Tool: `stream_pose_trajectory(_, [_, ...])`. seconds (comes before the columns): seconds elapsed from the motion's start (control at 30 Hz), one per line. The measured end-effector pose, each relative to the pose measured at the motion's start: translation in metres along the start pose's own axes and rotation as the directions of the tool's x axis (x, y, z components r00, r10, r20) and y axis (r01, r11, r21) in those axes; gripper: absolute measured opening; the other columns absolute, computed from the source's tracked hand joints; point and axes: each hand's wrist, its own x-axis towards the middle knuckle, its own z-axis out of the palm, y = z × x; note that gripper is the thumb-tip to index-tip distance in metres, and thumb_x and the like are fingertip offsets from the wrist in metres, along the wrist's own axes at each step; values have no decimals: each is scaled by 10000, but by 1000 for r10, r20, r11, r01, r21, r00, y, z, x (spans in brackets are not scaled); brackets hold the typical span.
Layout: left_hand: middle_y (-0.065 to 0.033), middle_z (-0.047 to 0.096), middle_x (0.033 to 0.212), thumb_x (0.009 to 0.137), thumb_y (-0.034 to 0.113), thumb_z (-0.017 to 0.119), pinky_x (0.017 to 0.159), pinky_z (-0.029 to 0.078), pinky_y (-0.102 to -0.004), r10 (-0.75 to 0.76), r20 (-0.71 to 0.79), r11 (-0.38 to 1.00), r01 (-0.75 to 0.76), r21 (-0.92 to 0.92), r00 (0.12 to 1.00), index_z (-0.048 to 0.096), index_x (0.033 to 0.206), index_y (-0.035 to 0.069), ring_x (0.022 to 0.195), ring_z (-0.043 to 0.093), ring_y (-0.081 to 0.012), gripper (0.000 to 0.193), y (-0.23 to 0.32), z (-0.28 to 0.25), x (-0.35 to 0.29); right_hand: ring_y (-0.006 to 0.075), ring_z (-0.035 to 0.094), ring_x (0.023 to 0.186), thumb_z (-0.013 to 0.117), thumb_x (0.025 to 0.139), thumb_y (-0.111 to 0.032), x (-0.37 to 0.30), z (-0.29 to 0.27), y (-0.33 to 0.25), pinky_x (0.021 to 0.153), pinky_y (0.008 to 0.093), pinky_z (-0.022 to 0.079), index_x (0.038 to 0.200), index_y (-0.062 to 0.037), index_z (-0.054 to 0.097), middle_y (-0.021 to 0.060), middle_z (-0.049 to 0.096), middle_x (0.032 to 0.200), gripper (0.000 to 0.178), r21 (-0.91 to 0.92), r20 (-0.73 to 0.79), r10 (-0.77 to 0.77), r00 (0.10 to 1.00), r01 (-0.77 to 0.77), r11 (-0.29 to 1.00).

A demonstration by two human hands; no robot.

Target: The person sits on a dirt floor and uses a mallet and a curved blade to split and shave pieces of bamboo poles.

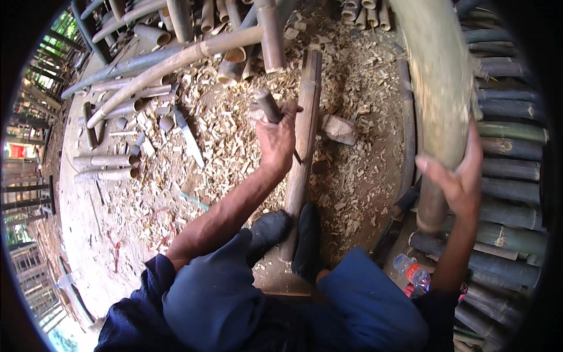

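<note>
My left hand [277, 138] is closed around a chisel [268, 105] with a thick round handle. Its thin dark tip shows below the fist, against a long bamboo pole [305, 129]. The pole lies lengthwise in front of me, its near end between my two dark-covered feet [308, 240]. Raised close to the camera on the right is a thick, pale wooden club [440, 82], smeared by motion. My right hand [460, 182] grips it near its narrower, lower end.
Wood chips [223, 141] litter the ground around the pole. A saw [189, 138] and short bamboo pieces [105, 175] lie left. A bamboo frame [176, 61] stands far left. Stacked bamboo poles [507, 170] line the right side, near a plastic bottle [412, 271]. A block [339, 129] sits beside the pole.
</note>
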Motion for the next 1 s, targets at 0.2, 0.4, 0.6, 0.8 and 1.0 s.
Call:
stream_pose_trajectory(0.2, [-52,721,801,983,262,688,606,516,-323,79,91,993,-87,86,993,736,962,3,670,631,-130,265,-13,20,-4,327,711,854,769,725,-103,60,43,-16,785,465,585,1239,-56,490,203,690,976,586,-556,518,38,854,303,774])
stream_pose_trajectory(0.4, [46,581,694,1002,206,661,555,346,-273,59,143,998,-58,-13,988,716,825,49,625,443,-57,243,-1,21,-16,347,706,953,772,695,-59,70,29,-43,898,469,578,1346,-45,480,227,682,1130,713,-422,361,-123,924,280,862])
stream_pose_trajectory(0.6, [25,599,692,965,221,700,527,357,-257,28,146,995,-13,-104,989,700,832,51,613,476,-64,216,-8,20,-13,355,691,1052,787,698,-96,63,64,-25,892,449,591,1346,-60,479,228,670,1193,719,-532,551,67,831,288,796])
stream_pose_trajectory(0.8, [56,402,537,985,310,625,419,283,-257,-264,112,863,287,-416,958,556,767,99,443,333,-78,311,-37,-37,29,386,660,1113,764,705,-121,44,57,-11,970,455,532,1384,-10,452,285,643,1222,755,-356,327,49,944,75,931])
stream_pose_trajectory(1.0, [56,343,539,977,343,575,487,303,-283,-373,327,622,496,-606,868,547,720,107,475,338,-108,350,-57,-74,48,384,535,1314,817,677,-176,27,47,24,1118,402,397,1476,117,331,333,526,1385,980,-355,254,61,965,35,934])
